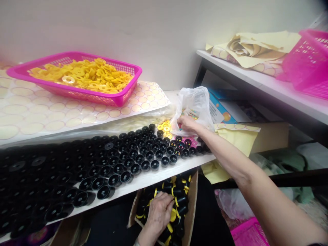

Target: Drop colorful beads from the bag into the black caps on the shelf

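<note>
My right hand (186,123) reaches into the mouth of a white plastic bag (196,99) holding small multicoloured beads (191,114). Its fingers are curled together, and what they grip is hidden. Low in the view, my left hand (159,210) lies over a cardboard box (193,205) of black cups with yellow rings (181,201). The fingers of that hand are bent and close together; I cannot make out what is in them. Many small black cups (135,168) stand open side up in rows on the white table. Several at the right end contain coloured beads (180,145).
A pink basket (128,89) of yellow rings (97,77) stands on circle-printed sheets (143,100) at the back left. Loose yellow rings (166,127) and pink beads (193,141) lie near the bag. On the right, a white shelf (258,80) carries paper (266,41) and another pink basket (310,61).
</note>
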Motion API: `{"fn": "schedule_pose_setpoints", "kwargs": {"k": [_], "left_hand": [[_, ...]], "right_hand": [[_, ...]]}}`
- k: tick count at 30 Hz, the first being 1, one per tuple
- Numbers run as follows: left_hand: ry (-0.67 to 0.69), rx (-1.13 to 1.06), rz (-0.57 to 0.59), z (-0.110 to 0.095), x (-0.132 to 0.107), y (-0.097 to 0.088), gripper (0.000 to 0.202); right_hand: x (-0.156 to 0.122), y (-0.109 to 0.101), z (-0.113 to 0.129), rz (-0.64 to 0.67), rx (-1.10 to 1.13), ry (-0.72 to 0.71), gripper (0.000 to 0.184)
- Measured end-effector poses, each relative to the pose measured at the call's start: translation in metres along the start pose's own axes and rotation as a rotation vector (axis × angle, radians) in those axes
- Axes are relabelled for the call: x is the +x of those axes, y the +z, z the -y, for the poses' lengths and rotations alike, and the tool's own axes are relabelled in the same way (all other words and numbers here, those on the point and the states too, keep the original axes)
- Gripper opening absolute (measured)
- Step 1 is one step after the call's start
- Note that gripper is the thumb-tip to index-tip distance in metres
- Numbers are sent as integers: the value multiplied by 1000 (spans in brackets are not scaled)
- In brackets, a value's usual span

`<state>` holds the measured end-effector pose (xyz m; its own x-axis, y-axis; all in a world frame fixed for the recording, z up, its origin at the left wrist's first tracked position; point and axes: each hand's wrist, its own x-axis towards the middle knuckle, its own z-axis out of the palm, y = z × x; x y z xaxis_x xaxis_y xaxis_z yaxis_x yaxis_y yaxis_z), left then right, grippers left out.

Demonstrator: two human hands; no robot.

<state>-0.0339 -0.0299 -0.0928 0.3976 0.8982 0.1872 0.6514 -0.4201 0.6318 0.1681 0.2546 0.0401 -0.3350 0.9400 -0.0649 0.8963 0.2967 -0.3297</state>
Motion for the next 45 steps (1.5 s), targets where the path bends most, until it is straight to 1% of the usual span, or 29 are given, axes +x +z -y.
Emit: {"fn": "schedule_pose_setpoints", "kwargs": {"k": [2,5,6,8,10,11,13,16,17,19,23,25,27,31,34,36,39,45], "left_hand": [[0,0,5,0,0,0,21],[4,3,5,0,0,0,20],[5,3,3,0,0,0,21],[3,0,5,1,0,0,22],[-4,-7,19,1,1,0,22],[-7,-11,28,1,1,0,21],[-10,-15,42,1,1,0,20],[-19,-25,52,0,1,0,22],[-24,-32,55,0,0,0,22],[-31,-50,63,0,1,0,23],[-25,-68,60,1,1,1,22],[-25,-65,65,1,1,2,22],[-28,-64,70,1,0,2,22],[-44,-64,79,1,0,3,23],[-39,-62,79,1,0,3,23],[-30,-61,74,2,0,3,22],[-22,-56,74,2,0,3,24],[-35,-43,99,3,-1,4,23]], "right_hand": [[-4,-3,-5,-23,54,-6,8],[-15,-8,-15,-81,166,1,15],[-20,-10,-17,-103,243,3,18],[-33,-14,-18,-148,471,5,21],[-48,-16,-16,-177,702,2,21],[-57,-18,-14,-178,784,2,21],[-75,-20,-9,-139,834,6,23],[-103,-23,-2,-8,833,31,25],[-111,-23,0,37,819,33,25],[-125,-24,2,88,764,5,24],[-139,-23,9,56,506,-163,15],[-142,-22,15,43,336,-249,13],[-143,-22,21,34,157,-306,15],[-142,-19,32,70,-192,-329,18],[-141,-15,37,95,-364,-345,16],[-139,-14,40,99,-417,-356,16],[-137,-13,43,106,-434,-367,17],[-137,-22,46,165,-451,-344,17]]}}
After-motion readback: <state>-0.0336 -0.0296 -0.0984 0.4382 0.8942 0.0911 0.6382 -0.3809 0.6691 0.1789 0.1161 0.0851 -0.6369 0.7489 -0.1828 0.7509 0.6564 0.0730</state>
